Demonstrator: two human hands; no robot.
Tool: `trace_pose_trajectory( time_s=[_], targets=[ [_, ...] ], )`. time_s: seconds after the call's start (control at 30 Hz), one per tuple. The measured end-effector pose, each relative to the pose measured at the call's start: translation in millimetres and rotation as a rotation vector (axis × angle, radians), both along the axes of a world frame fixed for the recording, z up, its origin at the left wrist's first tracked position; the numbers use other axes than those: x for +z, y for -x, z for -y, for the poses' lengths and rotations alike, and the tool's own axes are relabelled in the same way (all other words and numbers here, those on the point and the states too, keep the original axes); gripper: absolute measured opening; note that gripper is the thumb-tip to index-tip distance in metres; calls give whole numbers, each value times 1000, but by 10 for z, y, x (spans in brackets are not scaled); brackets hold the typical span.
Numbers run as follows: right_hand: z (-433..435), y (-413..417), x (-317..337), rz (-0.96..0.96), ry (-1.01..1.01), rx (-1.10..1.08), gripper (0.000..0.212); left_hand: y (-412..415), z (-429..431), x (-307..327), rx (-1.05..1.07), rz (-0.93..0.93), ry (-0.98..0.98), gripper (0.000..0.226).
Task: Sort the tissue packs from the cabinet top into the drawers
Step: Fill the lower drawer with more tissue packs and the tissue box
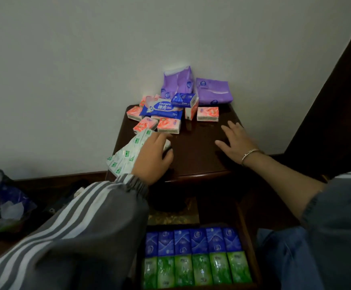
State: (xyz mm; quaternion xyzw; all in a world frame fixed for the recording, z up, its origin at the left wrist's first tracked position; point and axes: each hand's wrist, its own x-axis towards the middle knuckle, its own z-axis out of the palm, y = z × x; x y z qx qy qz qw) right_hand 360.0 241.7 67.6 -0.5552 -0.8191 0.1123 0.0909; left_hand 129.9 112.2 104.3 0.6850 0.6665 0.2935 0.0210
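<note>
The left grip (151, 158) (a bare hand coming out of a grey striped sleeve) is curled round a white-and-green tissue pack (126, 155) at the left edge of the cabinet top (195, 147), a little left of the frame's centre. The pack lies tilted, its outer end hanging past the edge. The right grip (236, 141) holds nothing. Its fingers are straight and spread, palm down, on or just over the dark wood right of centre; whether it touches cannot be told. A bracelet (250, 154) circles that wrist.

Further up the frame, against the wall, lie the other packs: several pink packs (168, 124), a blue wipes pack (162, 108) lying across some of them, and two purple packs (213, 92) behind.

At the bottom centre the drawer (247, 237) stands open, with a row of blue packs (191, 241) and, just below it, a row of green packs (197, 268), side by side. A plastic bag (5, 206) sits at the lower left.
</note>
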Motion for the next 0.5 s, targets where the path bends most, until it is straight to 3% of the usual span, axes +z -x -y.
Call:
trace_pose_trajectory(
  time_s=[0.13,0.5],
  targets=[
    [-108,80,-240,113,14,-51,67,123,-576,57,6,-66,33,50],
    [-126,43,-321,17,-107,-84,68,131,-2100,33,12,-298,160,72]
  ],
)
